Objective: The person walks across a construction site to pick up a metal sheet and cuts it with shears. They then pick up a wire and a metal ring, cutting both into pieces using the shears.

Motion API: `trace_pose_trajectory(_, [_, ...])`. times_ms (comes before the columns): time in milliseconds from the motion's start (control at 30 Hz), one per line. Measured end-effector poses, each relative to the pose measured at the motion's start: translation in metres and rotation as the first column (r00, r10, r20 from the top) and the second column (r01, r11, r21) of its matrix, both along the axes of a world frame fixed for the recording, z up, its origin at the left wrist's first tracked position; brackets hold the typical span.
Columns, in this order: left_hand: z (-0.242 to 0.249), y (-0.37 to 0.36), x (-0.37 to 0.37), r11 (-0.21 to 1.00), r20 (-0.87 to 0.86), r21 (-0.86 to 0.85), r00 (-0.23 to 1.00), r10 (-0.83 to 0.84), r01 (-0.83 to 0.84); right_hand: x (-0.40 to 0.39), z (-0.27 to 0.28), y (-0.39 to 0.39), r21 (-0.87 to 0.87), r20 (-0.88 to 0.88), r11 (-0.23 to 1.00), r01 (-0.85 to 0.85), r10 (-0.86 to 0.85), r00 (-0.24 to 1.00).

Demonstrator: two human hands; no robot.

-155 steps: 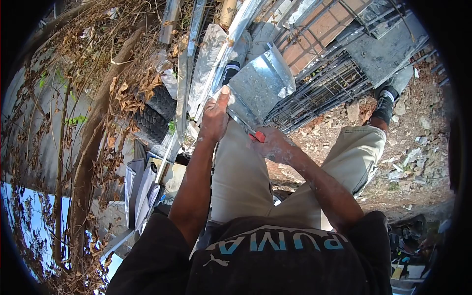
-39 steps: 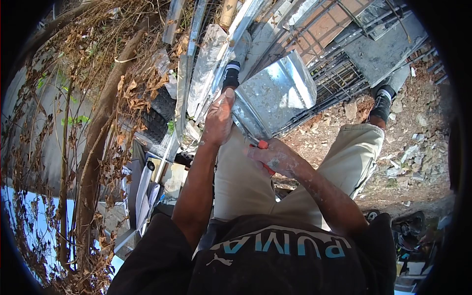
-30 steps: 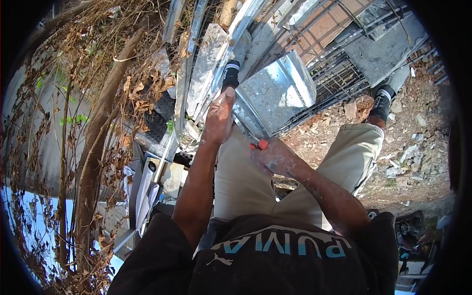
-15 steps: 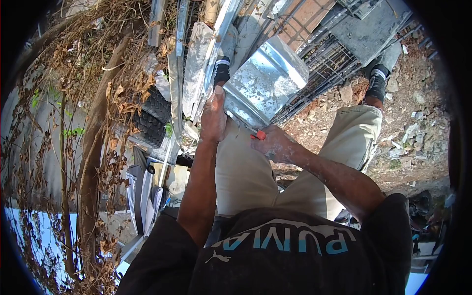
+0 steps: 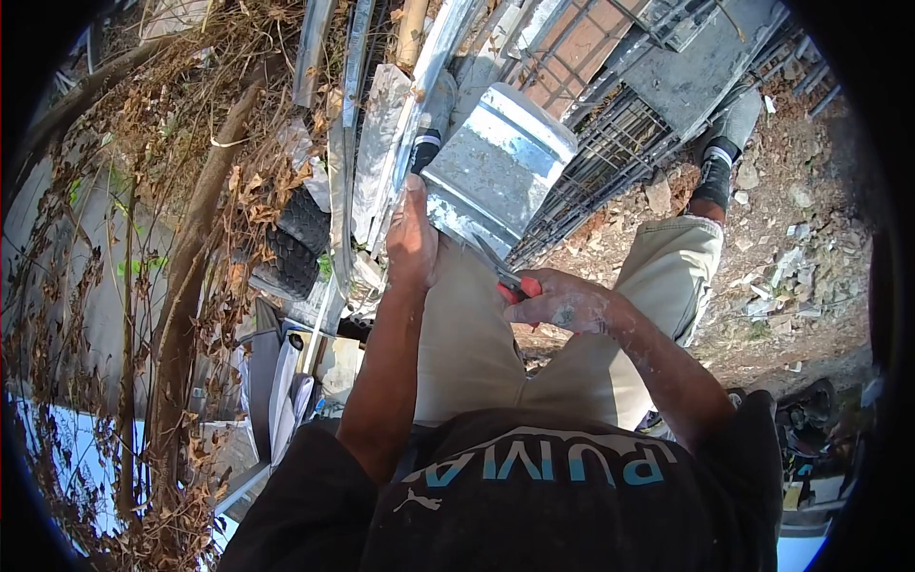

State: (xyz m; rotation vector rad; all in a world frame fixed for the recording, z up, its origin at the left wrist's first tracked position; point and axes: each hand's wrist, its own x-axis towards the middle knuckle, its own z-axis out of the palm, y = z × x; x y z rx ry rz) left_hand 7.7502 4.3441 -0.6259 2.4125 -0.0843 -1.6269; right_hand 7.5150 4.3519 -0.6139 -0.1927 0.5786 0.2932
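A bent piece of shiny sheet metal (image 5: 491, 170), with ridges and a speckled, scuffed face, is tilted above my knee. My left hand (image 5: 412, 240) is closed on its left edge, thumb pointing up along it. In my right hand (image 5: 564, 303) are tin snips (image 5: 520, 288) with red handles, gripped at the lower edge of the metal. The grey blades reach up to that edge; whether they are biting into it I cannot make out. My fingers partly cover the handles.
Long metal profiles (image 5: 348, 105) stand to the left of the sheet. Steel mesh (image 5: 620, 133) and a grey board (image 5: 705, 81) lie at upper right. Dry vines and a branch (image 5: 186, 257) fill the left side, near a tyre (image 5: 291, 238). Rubble (image 5: 786, 276) covers the ground at right.
My right hand and the snips have moved down and right, showing more of the blades and handles. The sheet metal has shifted slightly left and tilted, and its reflections differ.
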Motion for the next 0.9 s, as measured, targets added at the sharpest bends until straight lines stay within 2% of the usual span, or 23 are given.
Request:
trace_pose_trajectory(67, [0.011,-0.015,-0.018,0.984,-0.086,-0.023,0.981,0.172,-0.175,-0.009,0.014,0.03,-0.046,-0.051,0.986,0.158,-0.16,0.986])
trace_pose_trajectory(100, [0.018,-0.022,-0.029,0.965,-0.132,-0.025,0.958,0.254,-0.26,-0.013,0.023,0.037,-0.045,-0.091,0.992,0.117,-0.12,0.989])
trace_pose_trajectory(200, [0.036,-0.029,-0.052,0.964,-0.249,-0.134,0.95,0.19,-0.228,-0.015,0.054,0.05,-0.047,-0.271,0.984,0.174,-0.181,0.946])
trace_pose_trajectory(233, [0.037,-0.025,-0.054,0.95,-0.33,-0.134,0.916,0.227,-0.284,-0.015,0.06,0.047,-0.038,-0.292,0.982,0.187,-0.19,0.937])
trace_pose_trajectory(333, [0.041,-0.018,-0.072,0.957,-0.275,-0.154,0.941,0.197,-0.245,-0.003,0.067,0.056,-0.132,-0.439,0.943,0.305,-0.332,0.835])
trace_pose_trajectory(367, [0.041,-0.018,-0.078,0.946,-0.289,-0.161,0.93,0.226,-0.28,-0.001,0.063,0.057,-0.031,-0.434,0.933,0.358,-0.335,0.836])
trace_pose_trajectory(467, [0.032,-0.015,-0.09,0.947,-0.253,-0.243,0.957,0.145,-0.208,0.01,0.049,0.058,-0.158,-0.5,0.916,0.368,-0.396,0.77])
trace_pose_trajectory(567, [0.023,-0.011,-0.099,0.954,-0.204,-0.26,0.974,0.096,-0.148,0.013,0.031,0.057,-0.159,-0.509,0.868,0.47,-0.48,0.715])
trace_pose_trajectory(667, [0.019,-0.009,-0.109,0.965,-0.22,-0.242,0.974,0.051,-0.105,0.01,0.018,0.052,-0.21,-0.534,0.916,0.342,-0.4,0.745])
trace_pose_trajectory(767, [0.017,-0.012,-0.119,0.966,-0.193,-0.254,0.981,0.0,-0.05,0.012,0.007,0.059,-0.156,-0.505,0.834,0.53,-0.528,0.682])
trace_pose_trajectory(900, [0.013,-0.01,-0.119,0.968,-0.24,-0.241,0.971,0.013,-0.072,0.007,0.006,0.046,-0.163,-0.516,0.811,0.562,-0.556,0.652])
